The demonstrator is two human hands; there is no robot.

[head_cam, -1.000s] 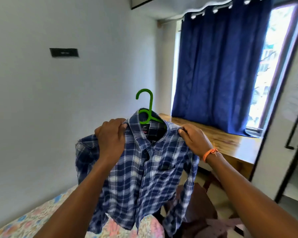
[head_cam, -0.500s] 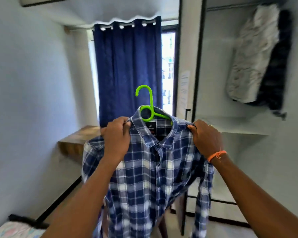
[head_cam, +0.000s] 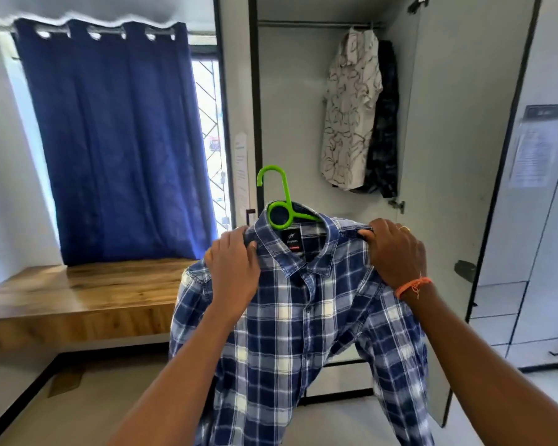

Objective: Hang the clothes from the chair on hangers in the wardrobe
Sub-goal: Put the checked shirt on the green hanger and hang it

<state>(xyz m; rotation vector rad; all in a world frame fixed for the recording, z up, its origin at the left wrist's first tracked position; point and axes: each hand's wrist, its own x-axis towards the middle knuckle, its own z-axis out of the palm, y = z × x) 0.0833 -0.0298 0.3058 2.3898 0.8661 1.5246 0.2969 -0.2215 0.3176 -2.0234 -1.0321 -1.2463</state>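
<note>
Wardrobe: open, rail far above.
Shirt: soft, light, on hanger.
Left hand, right hand: each grips a shoulder.

The shirt on its hanger hangs before the wardrobe, curtain left.

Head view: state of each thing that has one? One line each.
Plaid shirt: on the hanger, held up, not yet on the rail.
Green hanger: inside the collar, hook free.
Left hand: grips the shirt's shoulder.
Right hand: grips the other shoulder.
Wardrobe door: open.
Rail: carries a white patterned shirt and a dark garment.
Curtain: drawn, gap at its right.
</note>
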